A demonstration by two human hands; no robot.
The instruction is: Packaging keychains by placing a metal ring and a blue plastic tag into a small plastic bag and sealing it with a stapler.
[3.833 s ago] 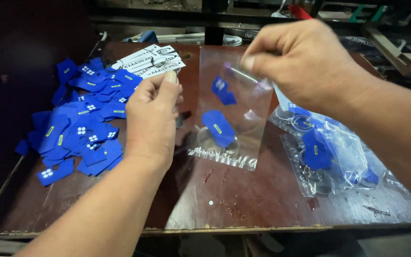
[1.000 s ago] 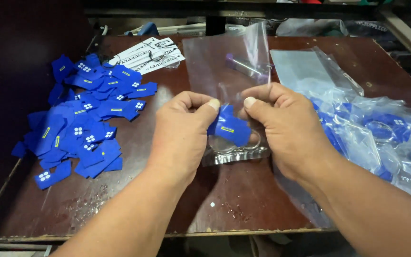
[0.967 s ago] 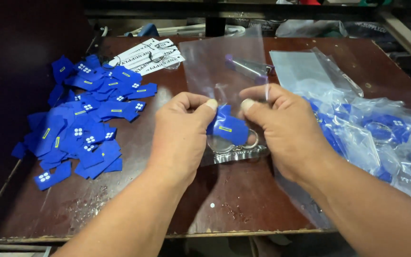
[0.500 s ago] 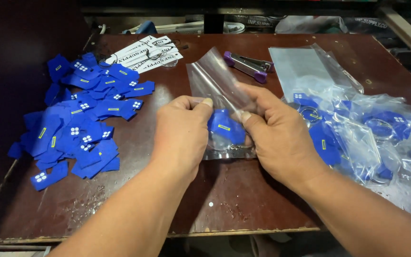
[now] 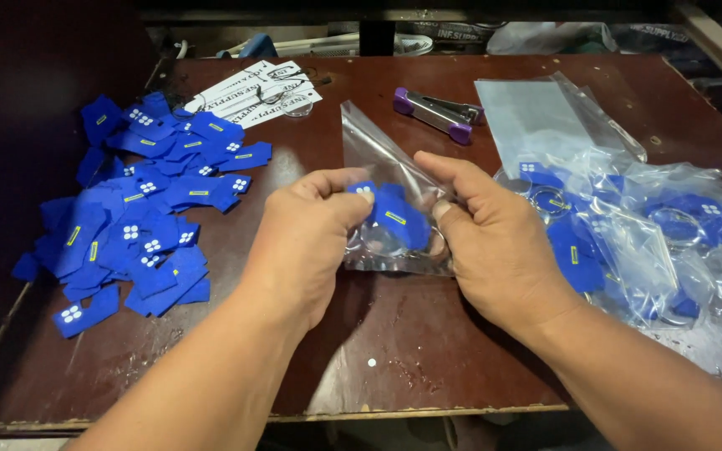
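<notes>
I've got L hand & R hand both pinched on a clear crinkly bag w/ blue tags inside. Bare wood table in front up to near edge; loose blue tag pile to the left.

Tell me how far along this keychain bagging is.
Done: a heap of filled bags lies at the right. In hand: the left hand and right hand hold a clear bag with blue tags inside. Left: a large loose tag pile.

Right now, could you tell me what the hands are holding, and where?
Both hands, left and right, pinch a clear plastic bag of blue tags at its lower sides.
</notes>
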